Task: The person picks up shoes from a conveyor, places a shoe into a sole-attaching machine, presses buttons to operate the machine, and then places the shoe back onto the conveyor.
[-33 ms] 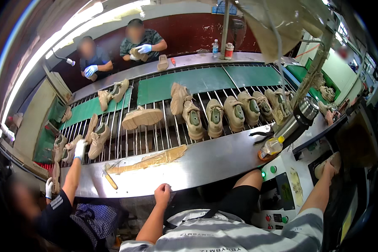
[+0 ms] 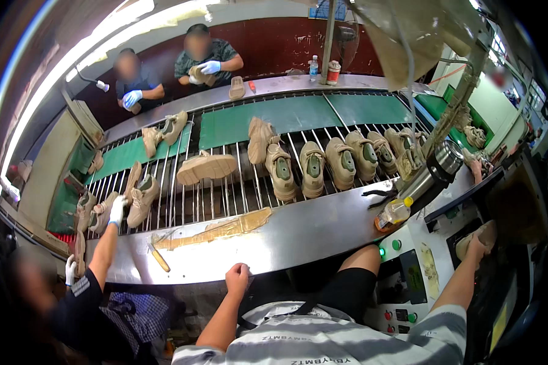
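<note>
My left hand [image 2: 237,278] is curled into a loose fist at the near edge of the steel table [image 2: 310,234], with nothing visible in it. At the far right, my right hand [image 2: 482,243] grips a beige shoe [image 2: 466,243] in the opening of a machine [image 2: 417,243]; part of the shoe is hidden. Beyond the table edge, a row of beige laced shoes [image 2: 312,170] with green insoles stands on the roller conveyor [image 2: 219,198]. Another beige shoe [image 2: 206,168] lies on its side there.
A co-worker's gloved hand [image 2: 118,210] is among shoes at left. Two people work across the conveyor. A yellow-handled tool [image 2: 159,260] and brown tape [image 2: 225,231] lie on the steel. A yellow-capped bottle [image 2: 394,213] and steel flask [image 2: 446,159] stand at right.
The co-worker's gloved hand at left has shifted slightly farther in among the shoes. My own hands stay in place.
</note>
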`<move>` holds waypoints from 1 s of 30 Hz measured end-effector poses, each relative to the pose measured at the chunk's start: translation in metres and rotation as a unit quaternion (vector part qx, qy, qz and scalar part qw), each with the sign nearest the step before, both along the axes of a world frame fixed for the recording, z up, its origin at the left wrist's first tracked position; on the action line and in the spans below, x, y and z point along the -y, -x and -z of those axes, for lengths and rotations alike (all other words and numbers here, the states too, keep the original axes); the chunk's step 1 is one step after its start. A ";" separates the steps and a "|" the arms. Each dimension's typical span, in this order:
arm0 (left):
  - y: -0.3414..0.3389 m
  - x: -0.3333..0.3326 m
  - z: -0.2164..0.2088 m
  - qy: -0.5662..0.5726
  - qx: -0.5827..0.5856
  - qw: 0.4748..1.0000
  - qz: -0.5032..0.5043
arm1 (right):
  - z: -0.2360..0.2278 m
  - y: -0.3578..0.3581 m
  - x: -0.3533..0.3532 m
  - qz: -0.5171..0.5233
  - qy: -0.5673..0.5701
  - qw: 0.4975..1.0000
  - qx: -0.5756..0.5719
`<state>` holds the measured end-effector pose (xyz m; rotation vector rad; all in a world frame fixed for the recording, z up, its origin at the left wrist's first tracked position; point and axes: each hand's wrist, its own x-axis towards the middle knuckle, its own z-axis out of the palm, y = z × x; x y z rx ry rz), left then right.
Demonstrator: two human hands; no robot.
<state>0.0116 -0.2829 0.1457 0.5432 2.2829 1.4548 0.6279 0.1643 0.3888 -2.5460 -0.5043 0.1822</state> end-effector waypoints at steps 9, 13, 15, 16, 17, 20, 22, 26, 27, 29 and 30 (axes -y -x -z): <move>-0.063 -0.119 -0.030 -0.024 0.038 0.952 0.303 | 0.125 -0.010 0.082 -0.171 -0.437 0.871 0.148; -0.098 -0.142 -0.061 -0.099 0.213 0.855 0.462 | 0.118 0.067 0.121 -0.252 -0.504 0.817 -0.122; -0.115 -0.152 -0.076 -0.141 0.247 0.818 0.500 | 0.139 0.102 0.132 -0.295 -0.475 0.774 -0.296; -0.118 -0.154 -0.085 -0.161 0.261 0.799 0.517 | 0.145 0.126 0.141 -0.336 -0.425 0.754 -0.372; -0.116 -0.155 -0.098 -0.172 0.319 0.770 0.524 | 0.120 0.186 0.160 -0.367 -0.427 0.710 -0.423; -0.100 -0.154 -0.104 -0.295 0.410 0.740 0.444 | 0.081 0.301 0.205 -0.496 -0.276 0.633 -0.526; -0.058 -0.137 -0.102 -0.317 0.492 0.731 0.351 | 0.073 0.345 0.217 -0.646 -0.132 0.570 -0.491; 0.049 -0.071 -0.129 -0.336 0.350 0.872 0.069 | 0.004 0.407 0.219 -0.884 -0.004 0.362 -0.295; 0.069 -0.069 -0.135 -0.356 0.238 0.902 0.045 | 0.013 0.410 0.214 -0.878 0.020 0.367 -0.308; 0.102 -0.063 -0.118 -0.237 0.143 0.959 -0.053 | 0.039 0.415 0.207 -0.864 0.067 0.371 -0.334; 0.112 -0.066 -0.110 -0.166 0.049 0.984 -0.045 | 0.050 0.414 0.207 -0.862 0.072 0.392 -0.313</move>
